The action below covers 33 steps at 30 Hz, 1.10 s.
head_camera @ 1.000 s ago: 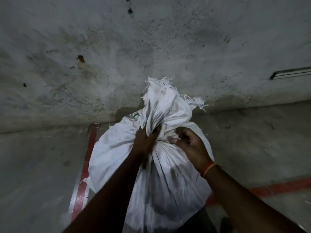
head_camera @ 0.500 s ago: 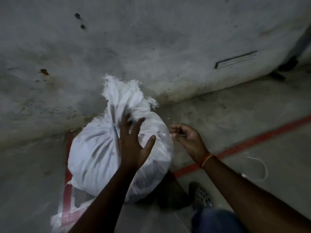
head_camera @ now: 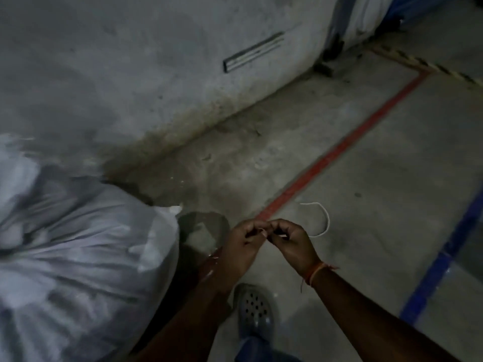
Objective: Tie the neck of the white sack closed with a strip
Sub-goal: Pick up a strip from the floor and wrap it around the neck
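Note:
The white sack (head_camera: pixel 78 244) stands full at the left against the wall, blurred, with its gathered neck toward the left edge. Neither hand touches it. My left hand (head_camera: pixel 243 246) and my right hand (head_camera: pixel 292 244) meet fingertip to fingertip over the floor to the right of the sack. Both pinch something thin and pale between them, seemingly a strip; it is too small and dim to see well. A curved white cord (head_camera: pixel 325 220) lies loose on the floor just beyond my right hand.
A concrete wall (head_camera: pixel 130 74) runs behind the sack. A red line (head_camera: pixel 339 150) and a blue line (head_camera: pixel 444 259) cross the floor. My perforated shoe (head_camera: pixel 256 312) is below the hands. Blue and white objects (head_camera: pixel 366 17) stand at the top right.
Both hands let go of the sack's neck and moved right, coming together over the floor. The view swung right, so the sack now sits at the left.

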Each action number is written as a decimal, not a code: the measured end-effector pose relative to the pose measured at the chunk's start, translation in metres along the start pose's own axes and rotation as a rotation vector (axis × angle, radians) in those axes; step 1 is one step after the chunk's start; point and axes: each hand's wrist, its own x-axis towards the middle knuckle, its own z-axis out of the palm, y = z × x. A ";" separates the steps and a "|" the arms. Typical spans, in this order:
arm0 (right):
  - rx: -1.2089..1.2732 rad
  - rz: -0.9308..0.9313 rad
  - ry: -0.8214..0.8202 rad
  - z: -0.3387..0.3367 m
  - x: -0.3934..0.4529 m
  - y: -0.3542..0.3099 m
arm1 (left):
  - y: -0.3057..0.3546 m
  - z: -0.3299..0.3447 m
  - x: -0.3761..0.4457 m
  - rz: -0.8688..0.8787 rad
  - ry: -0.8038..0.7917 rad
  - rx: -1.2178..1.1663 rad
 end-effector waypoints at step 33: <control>-0.674 -0.284 -0.069 0.017 0.054 0.122 | -0.142 0.008 0.073 -0.249 -0.010 -0.145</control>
